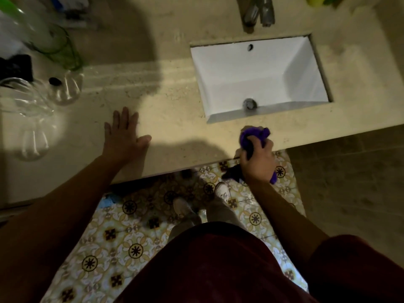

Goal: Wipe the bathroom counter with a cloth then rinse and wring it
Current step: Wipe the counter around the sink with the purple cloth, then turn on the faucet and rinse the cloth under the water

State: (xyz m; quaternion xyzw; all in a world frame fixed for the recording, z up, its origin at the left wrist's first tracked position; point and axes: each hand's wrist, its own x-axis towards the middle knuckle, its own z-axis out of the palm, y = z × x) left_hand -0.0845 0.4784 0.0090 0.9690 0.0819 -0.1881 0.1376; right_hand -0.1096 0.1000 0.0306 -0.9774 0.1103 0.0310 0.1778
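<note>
My right hand (258,159) has its fingers curled tight around a bunched purple cloth (253,136), gripping it at the front edge of the beige stone bathroom counter (179,127), with the top of the cloth resting on the stone just in front of the basin and a tail of it poking out below my palm, past the counter's edge. My left hand (123,136) lies flat on the counter well to the left, fingers straight and spread, holding nothing. Below both hands I see a patterned tile floor (122,241) and my light shoes. Just beyond the cloth sits the white rectangular undermount sink (258,75), its metal drain (249,103) near the front wall. Farther back, a grey metal tap (259,12) stands behind the basin. At the far left, clear plastic bottles (65,88) and a green-tinted glass (59,47) crowd the counter.
</note>
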